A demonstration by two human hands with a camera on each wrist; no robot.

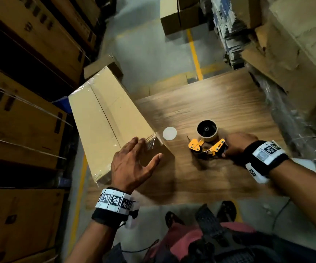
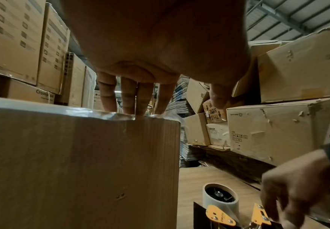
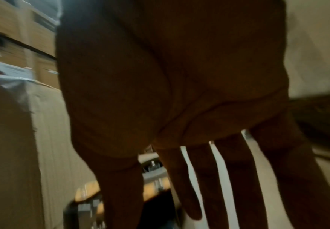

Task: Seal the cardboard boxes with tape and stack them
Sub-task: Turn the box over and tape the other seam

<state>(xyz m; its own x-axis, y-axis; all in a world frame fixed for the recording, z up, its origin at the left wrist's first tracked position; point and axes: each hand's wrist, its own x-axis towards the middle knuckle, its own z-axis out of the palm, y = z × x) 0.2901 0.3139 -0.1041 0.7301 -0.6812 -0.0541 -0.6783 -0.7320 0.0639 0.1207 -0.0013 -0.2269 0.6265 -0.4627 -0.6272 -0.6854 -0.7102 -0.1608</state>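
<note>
A plain cardboard box (image 1: 104, 118) stands on the left part of the wooden table (image 1: 219, 103), its top seam and edges covered in clear tape. My left hand (image 1: 132, 164) is spread open over its near right corner. In the left wrist view, its fingertips (image 2: 140, 108) touch the taped top edge of the box (image 2: 82, 162). A yellow tape dispenser (image 1: 206, 147) with a nearly bare roll core lies on the table to the right. My right hand (image 1: 236, 145) is at its handle end. The blurred right wrist view shows the fingers (image 3: 228, 178) straight and spread above the dispenser (image 3: 154, 186).
A small white disc (image 1: 169, 133) lies on the table between box and dispenser. Tall stacks of printed cartons (image 1: 20, 92) wall the left side and worn cartons (image 1: 295, 54) the right. More boxes (image 1: 180, 16) stand on the floor beyond, by a yellow line.
</note>
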